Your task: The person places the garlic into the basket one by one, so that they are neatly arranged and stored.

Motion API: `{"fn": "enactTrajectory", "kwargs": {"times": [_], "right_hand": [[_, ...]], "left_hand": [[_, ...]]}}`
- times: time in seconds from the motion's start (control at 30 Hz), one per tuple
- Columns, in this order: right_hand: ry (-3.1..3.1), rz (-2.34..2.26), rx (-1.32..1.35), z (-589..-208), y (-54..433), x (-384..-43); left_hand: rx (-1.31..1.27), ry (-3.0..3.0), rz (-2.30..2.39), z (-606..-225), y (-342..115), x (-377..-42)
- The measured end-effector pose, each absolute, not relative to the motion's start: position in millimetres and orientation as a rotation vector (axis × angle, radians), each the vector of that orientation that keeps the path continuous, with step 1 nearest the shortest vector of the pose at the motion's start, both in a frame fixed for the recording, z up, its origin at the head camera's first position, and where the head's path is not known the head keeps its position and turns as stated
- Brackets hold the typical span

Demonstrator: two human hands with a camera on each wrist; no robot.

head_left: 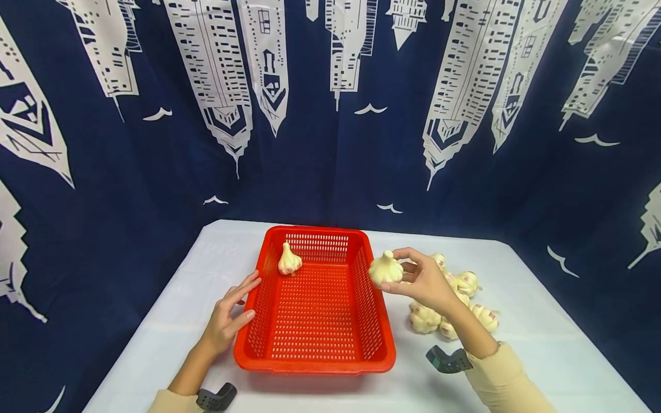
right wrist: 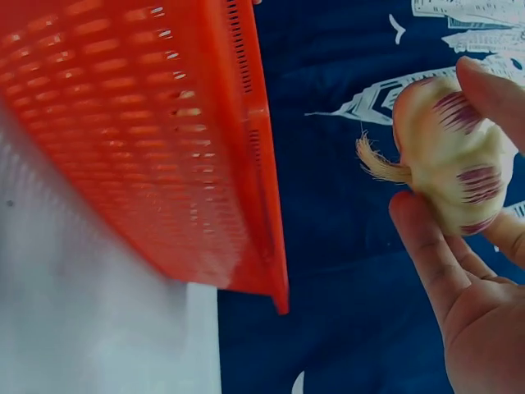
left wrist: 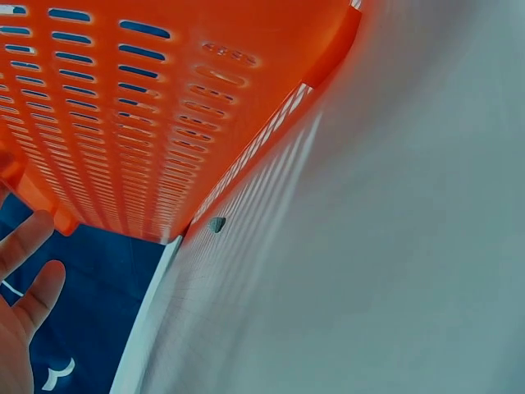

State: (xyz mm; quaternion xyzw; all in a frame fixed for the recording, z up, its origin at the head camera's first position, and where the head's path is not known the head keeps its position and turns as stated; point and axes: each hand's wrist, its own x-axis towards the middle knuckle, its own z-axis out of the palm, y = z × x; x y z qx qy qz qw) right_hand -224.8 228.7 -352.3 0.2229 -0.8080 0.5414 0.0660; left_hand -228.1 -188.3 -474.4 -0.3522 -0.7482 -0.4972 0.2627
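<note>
A red perforated plastic basket stands on the white table, with one garlic bulb lying in its far left corner. My right hand pinches another garlic bulb between thumb and fingers, close over the basket's right rim. In the right wrist view this held bulb shows purple streaks and a tuft of dry roots. My left hand rests its extended fingers against the basket's left rim. From the left wrist, the slotted outer wall of the basket shows beside the spread fingers.
Several garlic bulbs lie in a loose pile on the table right of the basket, partly hidden behind the right hand and forearm. A dark blue curtain with a white city print hangs behind the table's far edge.
</note>
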Motion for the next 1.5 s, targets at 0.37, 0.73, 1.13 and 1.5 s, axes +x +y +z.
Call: {"fn": "enactTrajectory", "kwargs": {"times": [0.37, 0.73, 1.13, 1.5], "right_hand": [[-2.519, 1.651, 0.606, -329, 194, -244], [-2.604, 1.324, 0.585, -309, 161, -279], [-2.688, 1.111, 0.498, -309, 115, -307], [-2.832, 1.031, 0.378, -333, 91, -328]], "left_hand": [[-0.950, -2.030, -1.326, -477, -188, -228], [-0.930, -2.038, -1.327, -476, -183, -230], [-0.912, -2.066, -1.298, -477, -188, -229], [-0.915, -2.075, -1.326, -479, -187, -227]]}}
